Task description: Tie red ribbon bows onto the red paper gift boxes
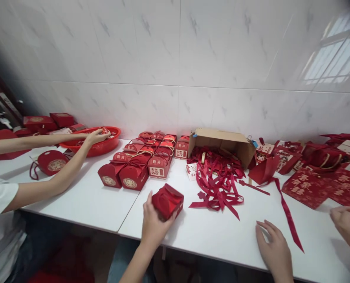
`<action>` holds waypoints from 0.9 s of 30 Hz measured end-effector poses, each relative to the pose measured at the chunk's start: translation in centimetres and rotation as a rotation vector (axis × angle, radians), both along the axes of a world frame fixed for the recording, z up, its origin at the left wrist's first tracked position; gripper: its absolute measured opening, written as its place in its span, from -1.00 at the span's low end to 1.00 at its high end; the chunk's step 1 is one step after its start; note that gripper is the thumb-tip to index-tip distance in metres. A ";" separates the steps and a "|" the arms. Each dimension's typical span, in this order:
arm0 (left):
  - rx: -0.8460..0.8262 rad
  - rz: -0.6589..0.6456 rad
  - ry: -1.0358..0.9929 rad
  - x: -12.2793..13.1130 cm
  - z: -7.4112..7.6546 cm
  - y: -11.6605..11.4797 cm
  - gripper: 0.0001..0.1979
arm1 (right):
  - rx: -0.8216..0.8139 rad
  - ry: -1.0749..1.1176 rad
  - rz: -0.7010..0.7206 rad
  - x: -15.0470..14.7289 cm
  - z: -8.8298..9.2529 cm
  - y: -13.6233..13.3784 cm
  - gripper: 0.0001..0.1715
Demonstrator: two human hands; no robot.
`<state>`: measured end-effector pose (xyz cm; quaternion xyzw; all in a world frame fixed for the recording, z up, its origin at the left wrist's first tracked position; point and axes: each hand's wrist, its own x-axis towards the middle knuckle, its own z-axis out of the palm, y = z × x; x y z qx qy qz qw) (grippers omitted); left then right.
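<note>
My left hand [156,226] is wrapped round a small red gift box [166,201], with the thumb on its near right side and the fingers on its left. The box is at the table's front, with its folded top facing up. My right hand [273,245] is over the table's front edge at the right, its fingers loosely bent and apart, with nothing in them. Between and beyond my hands lies a tangled heap of dark red ribbons [218,184], spilling out of a cardboard box [222,135] that lies on its side.
Rows of closed red gift boxes [133,173] stand left of the ribbons. At the left, a co-worker's arms reach into a red plastic basin [99,147]. Red gift bags [307,186] lie at the right, near another person's hand [344,224]. A tiled wall backs the white table [86,200].
</note>
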<state>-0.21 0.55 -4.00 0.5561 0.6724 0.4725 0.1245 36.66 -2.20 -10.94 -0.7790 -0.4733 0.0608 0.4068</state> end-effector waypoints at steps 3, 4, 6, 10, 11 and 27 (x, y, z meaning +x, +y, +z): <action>-0.048 0.169 0.323 2.6 0.9 5.5 -0.33 | 0.062 0.014 -0.001 0.5 -0.6 0.3 -0.65; -0.057 0.191 0.392 3.3 1.0 7.3 -0.33 | 0.079 0.014 -0.001 0.6 -0.7 0.4 -0.68; -0.101 0.165 0.479 4.5 1.1 10.7 -0.30 | 0.097 0.008 0.009 0.8 -0.9 0.6 -0.70; -0.165 0.114 0.492 6.4 1.1 16.1 -0.29 | 0.070 0.004 0.039 0.7 -0.9 0.5 -0.66; -0.171 0.102 0.489 6.8 1.4 17.2 -0.28 | 0.058 0.008 0.047 0.7 -0.9 0.4 -0.66; -0.206 0.052 0.753 -2.4 5.1 15.7 -0.35 | 0.029 0.048 0.086 1.1 -0.3 0.4 -0.73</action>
